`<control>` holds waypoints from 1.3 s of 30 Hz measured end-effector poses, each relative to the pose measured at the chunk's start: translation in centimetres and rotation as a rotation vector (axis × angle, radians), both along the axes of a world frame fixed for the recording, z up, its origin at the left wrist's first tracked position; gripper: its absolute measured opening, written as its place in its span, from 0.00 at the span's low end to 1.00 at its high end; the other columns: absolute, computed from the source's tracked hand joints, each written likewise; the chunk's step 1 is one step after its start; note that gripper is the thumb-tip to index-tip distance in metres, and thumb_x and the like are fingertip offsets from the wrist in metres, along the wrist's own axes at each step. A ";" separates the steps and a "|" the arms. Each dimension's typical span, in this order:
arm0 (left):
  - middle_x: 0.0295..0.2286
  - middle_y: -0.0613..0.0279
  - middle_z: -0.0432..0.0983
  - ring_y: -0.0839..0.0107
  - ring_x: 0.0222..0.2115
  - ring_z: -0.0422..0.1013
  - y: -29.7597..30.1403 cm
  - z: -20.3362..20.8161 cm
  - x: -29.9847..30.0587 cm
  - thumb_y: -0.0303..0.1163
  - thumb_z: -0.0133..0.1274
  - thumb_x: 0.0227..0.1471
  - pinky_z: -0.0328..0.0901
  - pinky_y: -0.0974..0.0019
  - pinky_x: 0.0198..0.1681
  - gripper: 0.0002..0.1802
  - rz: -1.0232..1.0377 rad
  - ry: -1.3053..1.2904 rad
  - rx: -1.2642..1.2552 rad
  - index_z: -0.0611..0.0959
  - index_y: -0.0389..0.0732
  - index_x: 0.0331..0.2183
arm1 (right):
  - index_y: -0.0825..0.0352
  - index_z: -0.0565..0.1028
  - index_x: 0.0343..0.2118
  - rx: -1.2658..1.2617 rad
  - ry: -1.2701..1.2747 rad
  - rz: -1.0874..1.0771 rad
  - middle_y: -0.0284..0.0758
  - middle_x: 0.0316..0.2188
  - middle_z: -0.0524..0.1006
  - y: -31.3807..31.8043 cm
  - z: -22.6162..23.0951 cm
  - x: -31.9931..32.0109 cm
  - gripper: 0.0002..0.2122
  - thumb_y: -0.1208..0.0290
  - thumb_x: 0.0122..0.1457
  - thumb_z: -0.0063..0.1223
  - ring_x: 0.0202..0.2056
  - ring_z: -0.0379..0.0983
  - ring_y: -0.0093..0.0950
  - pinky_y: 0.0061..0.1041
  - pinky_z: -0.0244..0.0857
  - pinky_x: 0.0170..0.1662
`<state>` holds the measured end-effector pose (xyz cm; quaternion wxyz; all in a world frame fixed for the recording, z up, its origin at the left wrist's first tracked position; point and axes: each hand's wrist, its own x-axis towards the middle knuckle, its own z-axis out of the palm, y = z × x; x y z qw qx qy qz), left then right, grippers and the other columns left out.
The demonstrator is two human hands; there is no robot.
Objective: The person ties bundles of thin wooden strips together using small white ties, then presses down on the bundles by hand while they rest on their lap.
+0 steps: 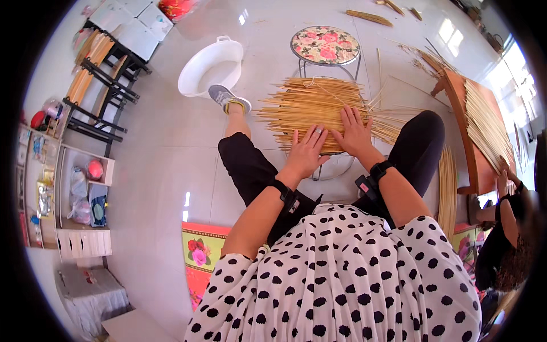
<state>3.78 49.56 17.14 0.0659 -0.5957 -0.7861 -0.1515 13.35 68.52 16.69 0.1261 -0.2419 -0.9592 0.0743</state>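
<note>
A sheet of straw-coloured stalks [305, 102], laid side by side, rests across a round metal-legged stool in front of me. A thin white string [323, 86] crosses its far part. My left hand [306, 153] lies on the near edge of the stalks, fingers stretched out, a ring on one finger. Just right of it, my right hand [356, 135] presses flat on the stalks, fingers pointing away from me. Neither hand grips anything. Loose longer stalks [393, 122] fan out beyond the sheet's right side, and the stool's seat is hidden under it.
A flower-patterned stool [326, 44] stands beyond the stalks, with a white tub [212, 68] to its left. At right, a person [507, 228] touches stalks [484, 122] on a reddish-brown wooden table [458, 97]. A stalk bundle [448, 188] lies by my right leg.
</note>
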 end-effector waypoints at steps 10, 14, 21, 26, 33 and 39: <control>0.65 0.58 0.57 0.60 0.66 0.51 -2.8 0.1 0.0 0.47 0.62 0.48 0.47 0.37 0.64 0.45 -0.118 -0.052 -0.034 0.65 0.42 0.63 | 0.64 0.56 0.68 0.026 -0.267 -0.044 0.35 0.71 0.51 0.0 1.5 -0.6 0.38 0.43 0.61 0.45 0.71 0.42 0.38 0.69 0.37 0.64; 0.65 0.59 0.56 0.60 0.67 0.51 -3.3 0.3 -0.1 0.46 0.62 0.49 0.47 0.38 0.65 0.44 -0.124 -0.103 -0.049 0.66 0.42 0.63 | 0.63 0.54 0.68 0.011 -0.360 -0.079 0.34 0.71 0.50 -0.7 2.5 -1.1 0.38 0.42 0.61 0.45 0.71 0.40 0.39 0.68 0.35 0.64; 0.63 0.55 0.59 0.57 0.66 0.52 -2.2 1.2 -1.0 0.43 0.57 0.54 0.48 0.38 0.64 0.37 -0.061 -0.234 -0.034 0.66 0.40 0.62 | 0.63 0.53 0.69 -0.044 -0.328 -0.119 0.34 0.71 0.50 -1.3 2.5 -1.0 0.38 0.44 0.62 0.46 0.71 0.41 0.40 0.69 0.33 0.64; 0.64 0.57 0.57 0.55 0.65 0.53 1.7 2.4 -3.5 0.48 0.52 0.59 0.47 0.36 0.64 0.38 0.095 -0.143 0.087 0.64 0.41 0.63 | 0.64 0.55 0.68 0.004 -0.216 -0.095 0.34 0.70 0.52 -1.7 1.3 -0.7 0.38 0.46 0.60 0.49 0.70 0.43 0.42 0.71 0.35 0.62; 0.66 0.59 0.53 0.58 0.67 0.49 2.7 1.0 -3.4 0.56 0.52 0.56 0.46 0.31 0.63 0.43 0.093 -0.073 -0.120 0.62 0.43 0.65 | 0.64 0.58 0.67 -0.013 -0.051 -0.066 0.37 0.70 0.54 -1.8 1.2 0.1 0.36 0.52 0.59 0.54 0.70 0.44 0.42 0.71 0.37 0.62; 0.66 0.59 0.53 0.57 0.67 0.50 2.5 1.5 -3.0 0.57 0.53 0.55 0.47 0.31 0.63 0.45 0.103 -0.038 -0.137 0.61 0.44 0.65 | 0.64 0.61 0.65 -0.109 0.025 0.065 0.38 0.69 0.55 -1.5 3.2 3.0 0.32 0.60 0.59 0.56 0.70 0.44 0.43 0.70 0.38 0.62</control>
